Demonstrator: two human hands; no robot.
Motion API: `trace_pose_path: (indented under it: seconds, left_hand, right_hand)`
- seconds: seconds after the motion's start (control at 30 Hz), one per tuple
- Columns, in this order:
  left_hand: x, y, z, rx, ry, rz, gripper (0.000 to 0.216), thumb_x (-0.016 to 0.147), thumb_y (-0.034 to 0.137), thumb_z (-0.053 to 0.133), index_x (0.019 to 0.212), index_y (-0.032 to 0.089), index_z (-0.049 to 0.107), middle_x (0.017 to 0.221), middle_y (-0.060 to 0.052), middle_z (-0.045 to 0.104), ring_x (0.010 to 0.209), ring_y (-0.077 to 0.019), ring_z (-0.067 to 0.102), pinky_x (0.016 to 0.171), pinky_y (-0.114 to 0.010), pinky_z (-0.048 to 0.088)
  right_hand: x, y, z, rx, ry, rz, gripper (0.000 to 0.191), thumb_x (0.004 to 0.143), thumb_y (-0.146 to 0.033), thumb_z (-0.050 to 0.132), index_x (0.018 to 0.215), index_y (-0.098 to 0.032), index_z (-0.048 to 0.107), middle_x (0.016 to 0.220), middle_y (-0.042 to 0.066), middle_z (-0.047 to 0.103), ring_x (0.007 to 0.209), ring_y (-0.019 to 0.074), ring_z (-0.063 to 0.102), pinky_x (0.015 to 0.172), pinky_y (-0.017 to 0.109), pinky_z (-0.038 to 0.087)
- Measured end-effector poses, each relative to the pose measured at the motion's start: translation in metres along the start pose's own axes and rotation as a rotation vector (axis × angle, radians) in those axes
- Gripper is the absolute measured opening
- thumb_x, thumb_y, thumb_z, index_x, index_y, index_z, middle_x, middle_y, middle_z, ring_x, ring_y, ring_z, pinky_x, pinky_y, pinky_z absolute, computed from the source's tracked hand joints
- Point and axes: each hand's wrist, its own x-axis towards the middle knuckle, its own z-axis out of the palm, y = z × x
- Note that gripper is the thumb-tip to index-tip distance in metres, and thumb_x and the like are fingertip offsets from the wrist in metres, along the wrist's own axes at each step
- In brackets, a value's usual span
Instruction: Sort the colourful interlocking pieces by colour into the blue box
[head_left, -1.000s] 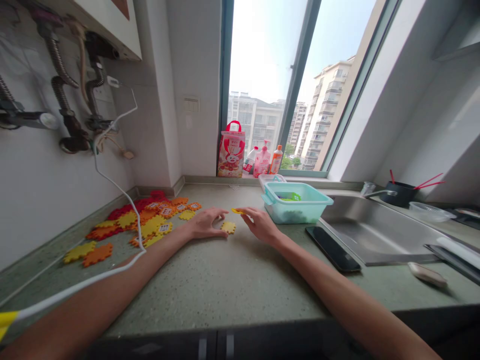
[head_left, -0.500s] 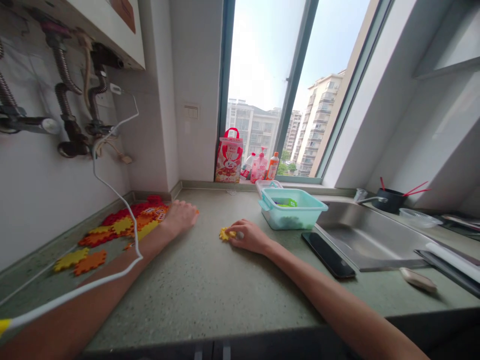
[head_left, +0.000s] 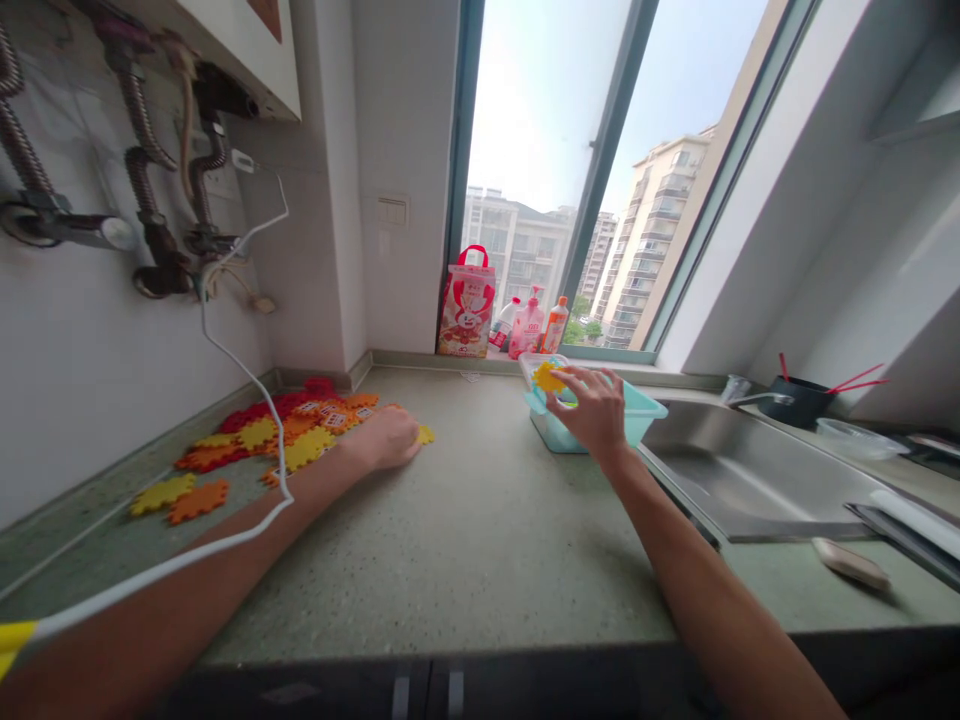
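Observation:
My right hand (head_left: pixel 596 408) pinches a yellow foam puzzle piece (head_left: pixel 548 377) with a notched edge, held up above the left part of a teal plastic bin (head_left: pixel 645 412). The hand hides most of what lies in the bin. Low over the counter, my left hand (head_left: pixel 390 438) is closed, with another yellow puzzle piece (head_left: pixel 425 435) poking out past its fingertips. Behind that wrist lies a spread of red, orange and yellow puzzle pieces (head_left: pixel 307 448), some overlapping. A yellow piece (head_left: pixel 163 494) and an orange piece (head_left: pixel 199 500) lie at its near left end.
A white cable (head_left: pixel 247 375) hangs across my left forearm. Right of the bin is a steel sink (head_left: pixel 720 470); a dark phone (head_left: pixel 701 525) is partly hidden by my right forearm. A bag (head_left: pixel 466 310) and bottles (head_left: pixel 527 325) stand at the window.
My right hand has lifted the yellow puzzle piece off the counter and carried it right, over the bin. My left hand has shifted slightly right, and a yellow piece now shows at its fingertips.

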Motion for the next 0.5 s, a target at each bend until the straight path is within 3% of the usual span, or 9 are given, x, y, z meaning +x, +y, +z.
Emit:
trace_pose_path:
  seconds: [0.1, 0.27, 0.33, 0.43, 0.5]
  left_hand:
    - [0.000, 0.001, -0.002, -0.036, -0.030, 0.063, 0.036, 0.092, 0.042, 0.060, 0.067, 0.020, 0.073, 0.084, -0.014, 0.072, 0.086, -0.0293, 0.070, 0.089, -0.040, 0.052]
    - [0.000, -0.008, -0.004, -0.024, -0.043, 0.121, 0.031, 0.093, 0.037, 0.058, 0.073, 0.023, 0.077, 0.087, -0.010, 0.071, 0.084, -0.0251, 0.068, 0.084, -0.035, 0.050]
    - [-0.001, -0.010, -0.004, -0.029, -0.038, 0.131, 0.031, 0.093, 0.037, 0.058, 0.073, 0.024, 0.077, 0.086, -0.009, 0.070, 0.083, -0.0246, 0.068, 0.083, -0.035, 0.049]
    - [-0.002, -0.008, -0.006, -0.026, -0.040, 0.152, 0.031, 0.093, 0.038, 0.058, 0.073, 0.024, 0.077, 0.087, -0.008, 0.069, 0.080, -0.0230, 0.067, 0.082, -0.034, 0.048]
    - [-0.004, -0.003, -0.009, -0.030, -0.048, 0.190, 0.031, 0.094, 0.038, 0.057, 0.074, 0.025, 0.076, 0.087, -0.007, 0.069, 0.078, -0.0215, 0.066, 0.080, -0.033, 0.047]
  right_hand:
    - [0.003, 0.019, -0.008, -0.081, 0.082, 0.113, 0.035, 0.093, -0.037, 0.062, 0.122, -0.023, 0.074, 0.127, 0.011, 0.073, 0.112, 0.0305, 0.066, 0.114, 0.052, 0.030]
    - [0.004, 0.029, -0.014, -0.113, 0.131, 0.166, 0.039, 0.093, -0.039, 0.060, 0.124, -0.021, 0.073, 0.128, 0.012, 0.072, 0.110, 0.0313, 0.064, 0.109, 0.051, 0.033]
    - [0.002, 0.029, -0.013, -0.132, 0.088, 0.195, 0.040, 0.092, -0.041, 0.060, 0.123, -0.020, 0.074, 0.122, 0.014, 0.073, 0.106, 0.0319, 0.064, 0.105, 0.051, 0.035]
    - [-0.001, 0.028, -0.010, -0.178, -0.098, 0.241, 0.037, 0.094, -0.046, 0.057, 0.107, -0.020, 0.080, 0.106, 0.015, 0.076, 0.098, 0.0322, 0.064, 0.099, 0.052, 0.037]
    - [-0.003, 0.028, -0.009, -0.200, -0.184, 0.247, 0.037, 0.096, -0.047, 0.054, 0.099, -0.022, 0.081, 0.106, 0.014, 0.077, 0.097, 0.0325, 0.063, 0.098, 0.054, 0.036]
